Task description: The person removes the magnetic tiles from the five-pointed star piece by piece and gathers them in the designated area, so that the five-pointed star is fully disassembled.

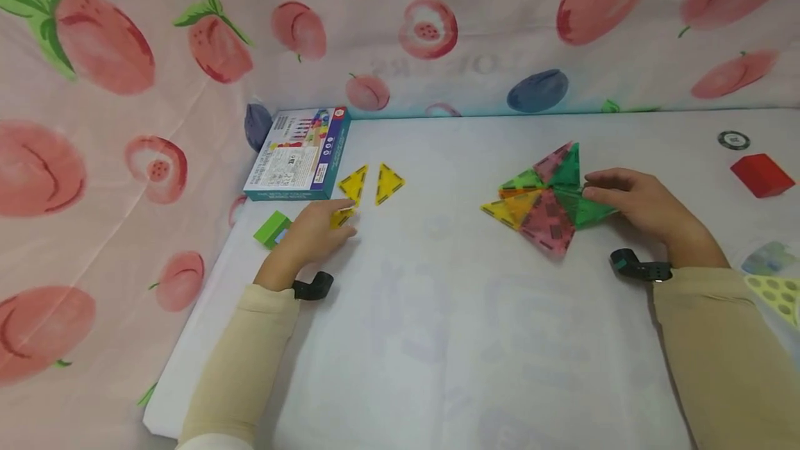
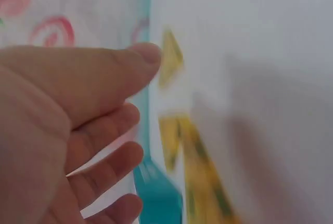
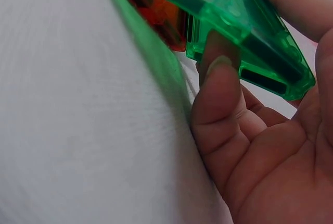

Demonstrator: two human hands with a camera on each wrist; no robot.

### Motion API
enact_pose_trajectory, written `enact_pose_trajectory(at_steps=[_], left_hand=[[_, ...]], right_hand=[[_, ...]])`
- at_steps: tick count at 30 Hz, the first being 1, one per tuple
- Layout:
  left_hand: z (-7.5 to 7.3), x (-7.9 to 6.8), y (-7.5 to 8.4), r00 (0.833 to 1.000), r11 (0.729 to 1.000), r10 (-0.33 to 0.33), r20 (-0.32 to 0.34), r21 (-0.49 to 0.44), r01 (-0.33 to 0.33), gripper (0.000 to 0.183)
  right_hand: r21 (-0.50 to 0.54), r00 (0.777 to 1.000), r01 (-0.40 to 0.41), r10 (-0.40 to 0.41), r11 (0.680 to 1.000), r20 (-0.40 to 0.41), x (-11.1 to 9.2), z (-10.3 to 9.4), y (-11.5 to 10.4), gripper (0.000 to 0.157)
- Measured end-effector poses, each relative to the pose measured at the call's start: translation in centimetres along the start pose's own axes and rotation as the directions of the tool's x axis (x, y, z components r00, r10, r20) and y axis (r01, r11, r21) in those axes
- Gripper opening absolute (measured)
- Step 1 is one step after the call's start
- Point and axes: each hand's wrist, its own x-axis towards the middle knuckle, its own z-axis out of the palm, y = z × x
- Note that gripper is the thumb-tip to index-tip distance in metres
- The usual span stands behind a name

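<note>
My left hand [image 1: 306, 231] hovers beside the yellow triangle magnetic tiles, its fingers loosely bent and spread from the thumb in the left wrist view. One yellow tile [image 1: 342, 218] lies right at its fingertips, partly hidden. Two more yellow triangles, a left one [image 1: 354, 183] and a right one [image 1: 389, 183], lie just beyond. With my right hand [image 1: 640, 203] I grip a green triangle tile [image 3: 244, 26] between fingers and thumb. That tile is at the right side of a star-like cluster of red, green, yellow and orange tiles, where a red tile [image 1: 550, 221] points toward me.
A flat printed box [image 1: 294, 155] lies at the back left, with a green block [image 1: 272, 229] in front of it. To the right are a red block [image 1: 761, 175], a black-and-white disc [image 1: 733, 139] and a yellow-green perforated piece [image 1: 775, 294]. A fruit-print cloth [image 1: 475, 89] hangs behind the table.
</note>
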Motion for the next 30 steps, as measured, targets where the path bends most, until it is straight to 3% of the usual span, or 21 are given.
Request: enact_pose_trajectory(at_steps=[3, 6, 11, 13, 15, 20, 25, 30], left_hand=[[1.2, 0.7, 3.5, 0.996, 0.992, 0.093, 0.012, -0.088, -0.091, 0.051], [3.3, 2.0, 7.1, 0.977, 0.969, 0.210, 0.047, -0.142, -0.202, 0.052], [6.8, 5.3, 12.5, 0.907, 0.898, 0.415, 0.067, -0.188, -0.397, 0.049], [8.0, 6.5, 14.2, 0.882, 0.871, 0.466, 0.067, -0.212, -0.444, 0.049], [9.1, 7.5, 15.4, 0.868, 0.856, 0.491, 0.077, -0.227, -0.464, 0.050], [10.3, 8.4, 16.5, 0.872, 0.863, 0.481, 0.091, -0.227, -0.452, 0.051], [10.1, 8.3, 16.7, 0.879, 0.863, 0.471, 0.074, -0.242, -0.442, 0.046], [9.9, 7.8, 16.4, 0.884, 0.868, 0.455, 0.105, -0.275, -0.414, 0.041]], right_hand=[[0.003, 1.000, -0.003, 0.003, 1.000, -0.004, -0.1, -0.2, 0.1, 0.072], [0.022, 1.000, -0.003, 0.003, 1.000, -0.009, -0.2, -0.3, 0.2, 0.072], [0.039, 1.000, 0.027, -0.026, 0.999, -0.015, -0.1, -0.3, 0.3, 0.068], [0.042, 0.999, 0.039, -0.038, 0.998, -0.018, -0.1, -0.2, 0.3, 0.067], [0.049, 0.999, 0.044, -0.044, 0.998, -0.017, -0.1, -0.1, 0.3, 0.067], [0.051, 0.999, 0.046, -0.046, 0.998, -0.012, 0.2, 0.3, 0.1, 0.066], [0.025, 0.999, 0.048, -0.047, 0.999, -0.023, 0.0, 0.1, -0.1, 0.066], [0.013, 0.999, 0.034, -0.033, 0.999, -0.020, -0.1, -0.2, 0.0, 0.067]])
